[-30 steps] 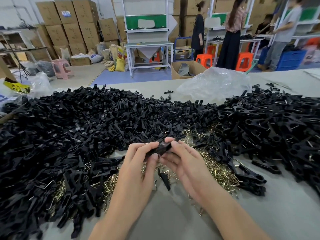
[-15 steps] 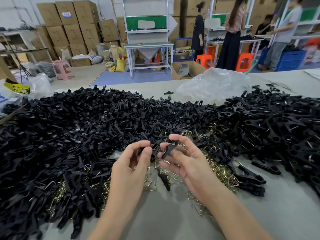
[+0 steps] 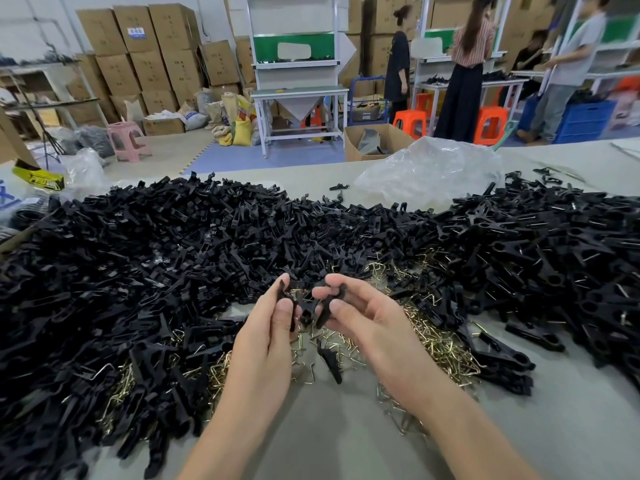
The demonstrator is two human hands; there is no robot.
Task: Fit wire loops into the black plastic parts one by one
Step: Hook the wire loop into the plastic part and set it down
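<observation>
Both hands are raised over the middle of the table. My left hand (image 3: 268, 327) pinches one black plastic part (image 3: 283, 292) between thumb and fingers. My right hand (image 3: 360, 313) pinches another black plastic part (image 3: 327, 306), tilted down toward the left one. The two parts nearly touch between my fingertips. Whether a wire loop sits in either part, I cannot tell. Brass-coloured wire loops (image 3: 440, 344) lie loose on the table below and to the right. A single black part (image 3: 330, 362) rests on the table under my hands.
A big heap of black parts (image 3: 131, 271) fills the left and far side. Another heap (image 3: 554, 258) covers the right. A crumpled clear plastic bag (image 3: 429, 168) lies beyond. Grey table surface (image 3: 346, 438) shows near me. People stand at benches far behind.
The hands held one part together a second ago, then drew apart. Now each hand holds its own black part and they have come close again.
</observation>
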